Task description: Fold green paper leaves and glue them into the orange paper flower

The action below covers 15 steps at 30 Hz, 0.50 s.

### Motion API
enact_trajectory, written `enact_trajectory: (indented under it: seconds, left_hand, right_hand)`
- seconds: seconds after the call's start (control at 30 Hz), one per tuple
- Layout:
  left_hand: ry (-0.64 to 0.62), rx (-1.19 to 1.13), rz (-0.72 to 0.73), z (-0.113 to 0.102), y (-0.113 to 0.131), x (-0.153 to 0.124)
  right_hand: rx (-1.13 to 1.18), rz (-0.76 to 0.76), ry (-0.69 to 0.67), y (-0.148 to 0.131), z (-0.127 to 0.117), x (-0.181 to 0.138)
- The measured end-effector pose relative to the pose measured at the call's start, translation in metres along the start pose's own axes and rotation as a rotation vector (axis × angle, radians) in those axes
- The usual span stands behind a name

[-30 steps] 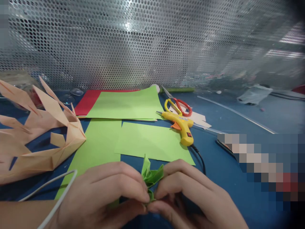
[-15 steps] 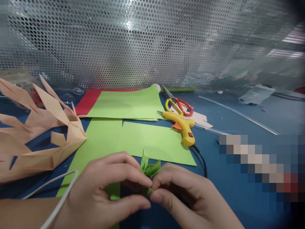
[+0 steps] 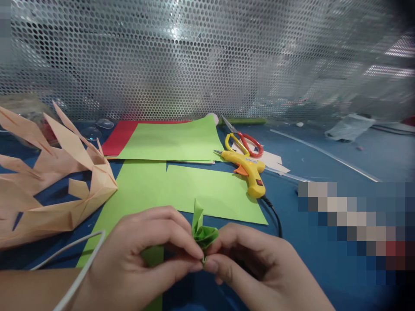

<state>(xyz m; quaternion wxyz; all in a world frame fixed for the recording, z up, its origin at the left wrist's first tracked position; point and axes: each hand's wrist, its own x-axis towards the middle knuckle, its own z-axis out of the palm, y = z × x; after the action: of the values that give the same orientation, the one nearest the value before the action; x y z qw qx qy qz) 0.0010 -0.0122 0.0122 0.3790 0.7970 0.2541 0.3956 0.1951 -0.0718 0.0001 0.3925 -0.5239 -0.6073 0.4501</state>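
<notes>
A small piece of folded green paper (image 3: pixel 205 233) is pinched at its base between both hands, low in the middle of the head view. My left hand (image 3: pixel 152 255) closes thumb and forefinger on it from the left. Facing it, my right hand (image 3: pixel 249 259) grips the same base with thumb and forefinger. Pointed and curled flaps of the paper stick up above the fingertips; its lower end is mostly hidden by them. Beneath and beyond the hands lie light green paper sheets (image 3: pixel 210 190). A white cord (image 3: pixel 79 276) runs past my left wrist.
Folded peach paper (image 3: pixel 81 211) stands at the left. A yellow glue gun (image 3: pixel 248 168) with a black cord lies right of centre, beside scissors (image 3: pixel 246 147). Green and red sheets (image 3: pixel 113 138) are stacked behind. A perforated metal panel (image 3: pixel 194 60) closes off the back of the blue table (image 3: pixel 292 207).
My left thumb has come up against the paper's base, closing the gap to the forefinger. The green paper's upper flaps have shifted, one now standing taller.
</notes>
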Motion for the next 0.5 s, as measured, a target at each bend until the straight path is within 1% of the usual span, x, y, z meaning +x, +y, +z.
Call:
enact_trajectory:
  seconds: [0.1, 0.2, 0.37, 0.43, 0.5]
  left_hand:
    - [0.032, -0.008, -0.039, 0.0005, -0.0001, -0.0008]
    - [0.052, 0.051, -0.037, 0.0015, 0.0005, -0.0019]
    - [0.117, 0.1, -0.023, 0.0028, 0.0003, -0.0023]
    - [0.141, 0.108, -0.02, 0.0033, -0.0007, -0.0019]
    - [0.157, 0.121, 0.013, 0.0036, -0.0017, -0.0014]
  right_hand:
    - [0.025, -0.018, -0.015, 0.0026, -0.0025, 0.0004]
    - [0.096, -0.02, -0.02, 0.0024, -0.0011, 0.0009]
    - [0.17, 0.032, 0.063, -0.0009, 0.003, 0.0008]
    - [0.186, 0.01, 0.035, 0.0007, 0.0025, 0.0012]
    - [0.216, -0.015, -0.008, 0.0041, 0.001, 0.0017]
